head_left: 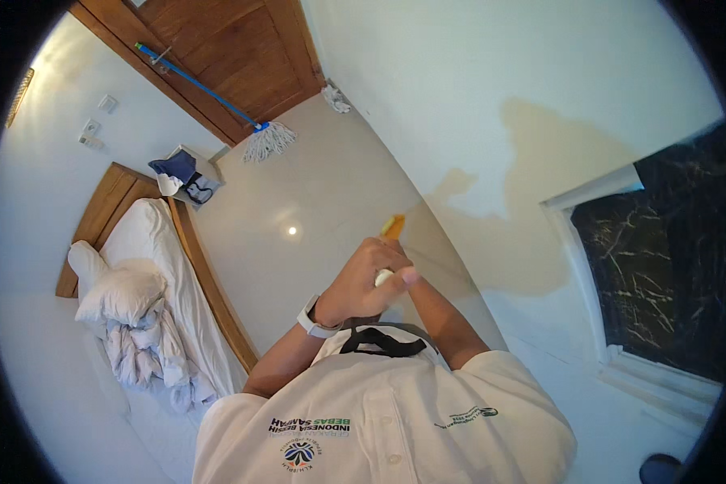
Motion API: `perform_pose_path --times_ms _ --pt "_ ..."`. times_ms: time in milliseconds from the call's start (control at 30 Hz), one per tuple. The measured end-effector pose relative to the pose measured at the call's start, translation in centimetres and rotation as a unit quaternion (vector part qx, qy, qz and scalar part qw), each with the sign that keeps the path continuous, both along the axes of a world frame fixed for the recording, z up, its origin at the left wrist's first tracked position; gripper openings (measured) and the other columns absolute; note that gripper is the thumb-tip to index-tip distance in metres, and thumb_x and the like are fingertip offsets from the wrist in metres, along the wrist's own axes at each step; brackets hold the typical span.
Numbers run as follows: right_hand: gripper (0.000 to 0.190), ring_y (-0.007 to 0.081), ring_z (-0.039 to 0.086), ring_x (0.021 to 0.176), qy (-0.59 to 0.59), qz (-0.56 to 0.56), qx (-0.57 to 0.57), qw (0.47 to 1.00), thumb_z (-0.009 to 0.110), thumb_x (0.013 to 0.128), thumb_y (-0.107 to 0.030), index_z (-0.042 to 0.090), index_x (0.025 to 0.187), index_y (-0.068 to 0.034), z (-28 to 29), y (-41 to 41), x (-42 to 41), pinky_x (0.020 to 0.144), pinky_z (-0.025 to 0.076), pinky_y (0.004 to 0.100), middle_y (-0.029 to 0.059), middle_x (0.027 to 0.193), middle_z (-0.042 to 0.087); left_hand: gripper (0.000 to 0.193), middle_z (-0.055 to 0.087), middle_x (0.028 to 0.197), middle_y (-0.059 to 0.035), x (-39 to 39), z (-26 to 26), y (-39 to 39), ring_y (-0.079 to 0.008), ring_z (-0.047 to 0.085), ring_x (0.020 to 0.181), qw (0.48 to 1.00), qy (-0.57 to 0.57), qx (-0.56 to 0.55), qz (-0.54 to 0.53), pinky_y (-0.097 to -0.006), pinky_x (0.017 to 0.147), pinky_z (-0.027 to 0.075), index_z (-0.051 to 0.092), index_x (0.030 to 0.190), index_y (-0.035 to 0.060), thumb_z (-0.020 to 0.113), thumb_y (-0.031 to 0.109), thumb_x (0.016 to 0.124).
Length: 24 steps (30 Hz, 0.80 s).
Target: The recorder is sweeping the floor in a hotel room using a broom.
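Observation:
My left hand (369,281), with a white watch (317,319) on its wrist, is closed around a handle. Only the handle's rounded cream end (384,277) shows, beside the thumb. My right hand (393,244) is mostly hidden behind the left one, so its grip cannot be made out. An orange and yellow piece (394,226) sticks out just past the hands; whether it belongs to the same handle is unclear. A black strap (384,343) lies at the front of my white shirt (363,399), below the wrists.
A string mop (269,142) with a blue pole leans against a wooden door (236,54). Crumpled white cloth (336,100) lies in the corner. At left stands a wooden bed (212,290) with rumpled bedding, beside a white stand (218,172) with dark blue cloth. A wall (550,78) rises right.

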State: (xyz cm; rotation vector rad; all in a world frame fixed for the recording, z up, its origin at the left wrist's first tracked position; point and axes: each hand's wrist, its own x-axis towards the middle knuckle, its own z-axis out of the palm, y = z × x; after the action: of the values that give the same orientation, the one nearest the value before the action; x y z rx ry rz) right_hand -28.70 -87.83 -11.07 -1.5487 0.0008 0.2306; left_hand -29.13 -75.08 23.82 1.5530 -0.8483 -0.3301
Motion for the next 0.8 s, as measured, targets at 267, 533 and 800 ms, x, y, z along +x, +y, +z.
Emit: perform_pose_path --times_ms 267,533,800 --pt "0.012 0.0286 0.061 0.071 -0.045 0.014 -0.095 0.994 0.061 0.078 -0.015 0.056 0.077 -0.004 5.3 1.3 4.1 0.065 0.047 0.0369 0.0139 0.072 0.061 0.049 0.041 0.049 -0.0087 2.9 3.0 2.4 -0.0273 0.039 0.050 0.999 -0.045 -0.007 -0.009 -0.0346 0.057 0.036 0.042 0.053 0.0026 0.047 0.036 0.088" --pt "0.012 0.0311 0.062 0.064 -0.024 -0.013 -0.350 0.936 0.061 0.079 -0.017 0.063 0.078 -0.004 4.3 -5.4 -6.7 0.060 0.048 0.0417 0.0146 0.065 0.060 0.066 0.032 0.045 -0.0036 0.7 1.6 -0.6 -0.0170 0.029 0.040 0.985 0.082 -0.151 -0.019 -0.0309 0.040 0.023 0.033 0.053 0.0043 0.031 0.056 0.095" --pt "0.026 0.0405 0.064 0.083 0.148 -0.070 -0.445 0.880 0.063 0.080 -0.030 0.068 0.081 -0.005 6.7 -9.5 -18.4 0.072 0.051 0.0483 0.0196 0.083 0.066 0.059 0.033 0.048 0.0001 -1.7 -5.9 -5.9 -0.0110 0.030 0.043 0.925 0.308 -0.219 -0.038 -0.0269 0.043 0.023 0.033 0.053 0.0072 0.035 0.047 0.096"
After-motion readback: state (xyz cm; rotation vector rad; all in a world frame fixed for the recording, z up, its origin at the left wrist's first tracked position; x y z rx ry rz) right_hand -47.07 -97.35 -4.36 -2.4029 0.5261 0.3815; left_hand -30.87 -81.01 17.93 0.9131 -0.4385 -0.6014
